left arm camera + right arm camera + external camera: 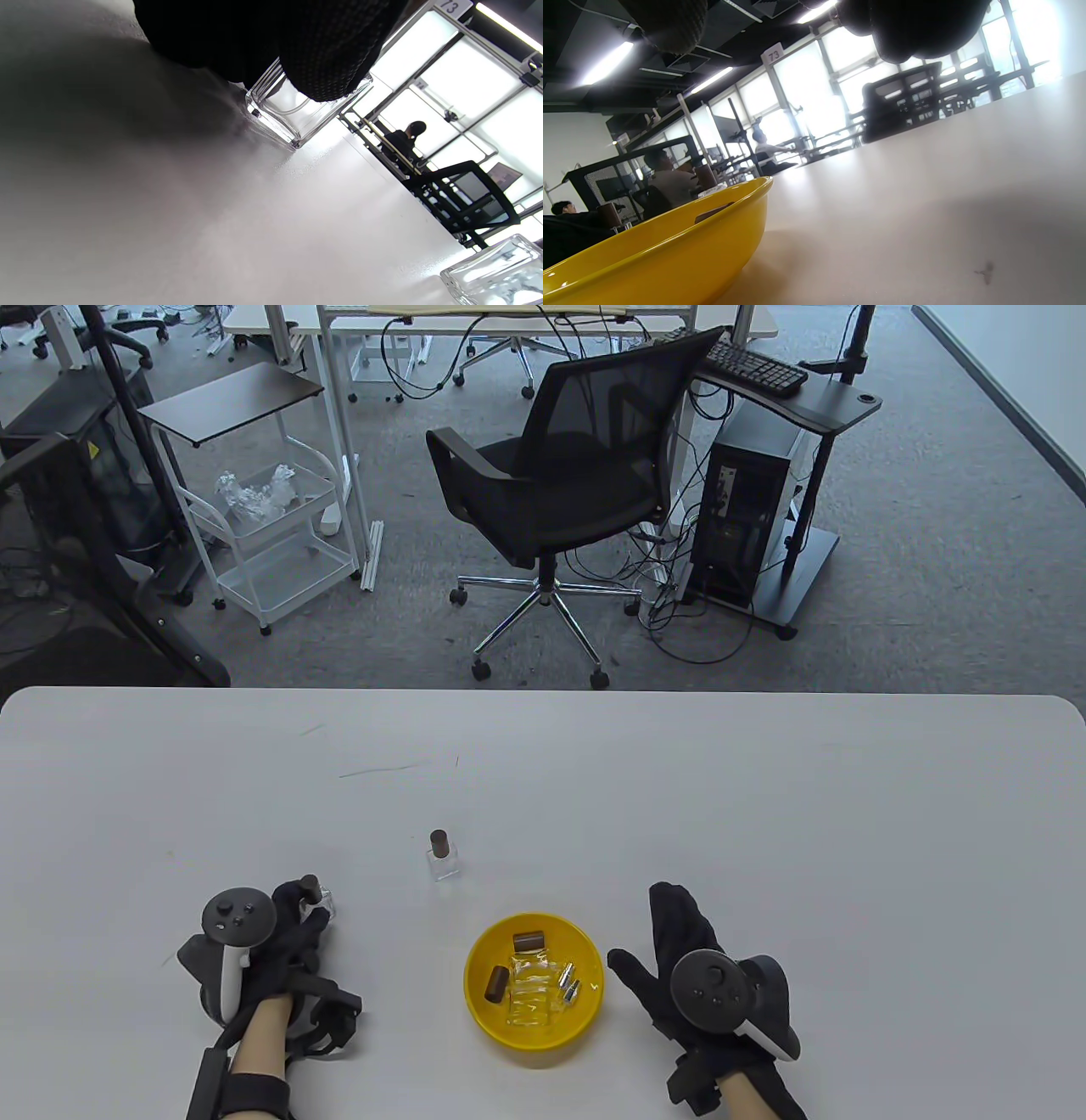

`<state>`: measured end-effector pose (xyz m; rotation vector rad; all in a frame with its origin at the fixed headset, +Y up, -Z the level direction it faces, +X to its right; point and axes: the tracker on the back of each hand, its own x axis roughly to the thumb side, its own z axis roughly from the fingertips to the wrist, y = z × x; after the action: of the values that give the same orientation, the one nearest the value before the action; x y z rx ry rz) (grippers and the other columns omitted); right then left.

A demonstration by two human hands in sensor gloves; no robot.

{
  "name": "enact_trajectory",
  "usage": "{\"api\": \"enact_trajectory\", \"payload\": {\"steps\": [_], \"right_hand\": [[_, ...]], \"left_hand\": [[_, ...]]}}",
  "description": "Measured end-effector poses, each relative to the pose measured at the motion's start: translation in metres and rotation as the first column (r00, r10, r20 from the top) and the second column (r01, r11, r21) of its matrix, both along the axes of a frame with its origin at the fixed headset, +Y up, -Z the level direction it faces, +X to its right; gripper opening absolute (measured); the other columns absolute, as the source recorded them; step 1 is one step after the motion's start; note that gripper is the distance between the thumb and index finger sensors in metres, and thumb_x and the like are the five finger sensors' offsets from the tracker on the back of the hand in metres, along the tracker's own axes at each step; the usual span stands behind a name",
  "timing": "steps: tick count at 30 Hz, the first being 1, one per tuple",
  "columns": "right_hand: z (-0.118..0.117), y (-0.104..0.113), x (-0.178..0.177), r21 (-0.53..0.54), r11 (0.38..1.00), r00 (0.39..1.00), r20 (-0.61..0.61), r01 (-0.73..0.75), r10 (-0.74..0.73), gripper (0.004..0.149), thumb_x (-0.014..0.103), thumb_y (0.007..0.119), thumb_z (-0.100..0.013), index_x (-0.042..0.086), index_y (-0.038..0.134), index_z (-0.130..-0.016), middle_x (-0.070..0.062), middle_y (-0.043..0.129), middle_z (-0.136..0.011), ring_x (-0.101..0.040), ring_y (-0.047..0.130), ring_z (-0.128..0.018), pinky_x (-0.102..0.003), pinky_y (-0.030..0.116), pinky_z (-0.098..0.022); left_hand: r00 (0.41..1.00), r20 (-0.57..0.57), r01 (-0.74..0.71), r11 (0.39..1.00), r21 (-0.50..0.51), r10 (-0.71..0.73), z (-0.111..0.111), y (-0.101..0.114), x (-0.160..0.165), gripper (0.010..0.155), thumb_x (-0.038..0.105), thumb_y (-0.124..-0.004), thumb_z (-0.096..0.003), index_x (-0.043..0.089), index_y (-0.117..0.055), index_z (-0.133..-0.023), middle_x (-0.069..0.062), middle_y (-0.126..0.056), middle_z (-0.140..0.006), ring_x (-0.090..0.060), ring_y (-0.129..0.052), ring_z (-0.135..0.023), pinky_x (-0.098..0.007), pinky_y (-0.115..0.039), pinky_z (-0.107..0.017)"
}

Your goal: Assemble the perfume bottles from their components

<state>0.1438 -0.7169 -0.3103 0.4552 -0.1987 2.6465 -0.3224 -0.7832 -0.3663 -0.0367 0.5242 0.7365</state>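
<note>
The left hand (288, 929) is closed around a small square clear-glass perfume bottle (292, 116) standing on the white bench (764, 814); the right hand (691, 959) lies flat and open beside the round yellow plastic bowl (479, 1014), holding nothing. In the bowl, loose glass bottles, brown cylindrical caps (527, 942) and silver spray pumps (567, 984) are seen. A finished capped bottle (442, 857) stands apart, further back. The glass is judged hard, slick and breakable, best gripped across its flat sides; the caps are probably light.
</note>
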Motion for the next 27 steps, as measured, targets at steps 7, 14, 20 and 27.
{"api": "enact_trajectory", "payload": {"steps": [7,14,20,27], "right_hand": [[0.001,0.000,0.000,0.003,1.000,1.000,-0.005,-0.004,0.004,0.084,0.051,0.064,-0.062,-0.004,0.023,-0.110,-0.037,0.038,-0.111,-0.060,0.056,-0.093,-0.065,0.060,-0.062],[0.001,0.000,0.000,0.003,1.000,1.000,-0.009,0.009,-0.009,0.084,0.051,0.064,-0.062,-0.004,0.023,-0.110,-0.037,0.037,-0.111,-0.061,0.055,-0.093,-0.065,0.060,-0.062],[0.001,0.000,0.000,0.001,1.000,1.000,-0.019,0.019,-0.019,0.084,0.051,0.064,-0.062,-0.004,0.023,-0.110,-0.037,0.037,-0.111,-0.060,0.056,-0.093,-0.065,0.060,-0.062],[0.002,-0.001,-0.001,0.001,1.000,0.999,-0.029,0.022,-0.022,0.084,0.051,0.064,-0.062,-0.004,0.023,-0.110,-0.037,0.037,-0.111,-0.061,0.055,-0.093,-0.065,0.060,-0.062]], "left_hand": [[0.999,0.007,0.045,0.999,-0.030,-0.045,-0.001,0.000,0.004,0.061,0.036,-0.082,-0.0516,0.032,-0.057,-0.107,0.001,-0.071,-0.109,-0.024,-0.066,-0.100,-0.038,-0.066,-0.072],[0.997,0.029,0.069,0.998,-0.014,-0.068,0.005,0.002,0.005,0.069,0.039,-0.081,-0.0512,0.027,-0.051,-0.112,-0.005,-0.068,-0.111,-0.031,-0.064,-0.101,-0.042,-0.065,-0.072],[0.992,0.033,0.118,0.993,0.025,-0.118,0.018,0.012,0.006,0.070,0.040,-0.080,-0.0517,0.025,-0.049,-0.112,-0.009,-0.066,-0.111,-0.036,-0.065,-0.100,-0.045,-0.066,-0.070],[0.989,0.067,0.124,0.985,0.121,-0.133,0.035,0.037,0.011,0.071,0.040,-0.079,-0.0520,0.023,-0.048,-0.113,-0.009,-0.065,-0.111,-0.036,-0.064,-0.100,-0.046,-0.066,-0.070]]}}
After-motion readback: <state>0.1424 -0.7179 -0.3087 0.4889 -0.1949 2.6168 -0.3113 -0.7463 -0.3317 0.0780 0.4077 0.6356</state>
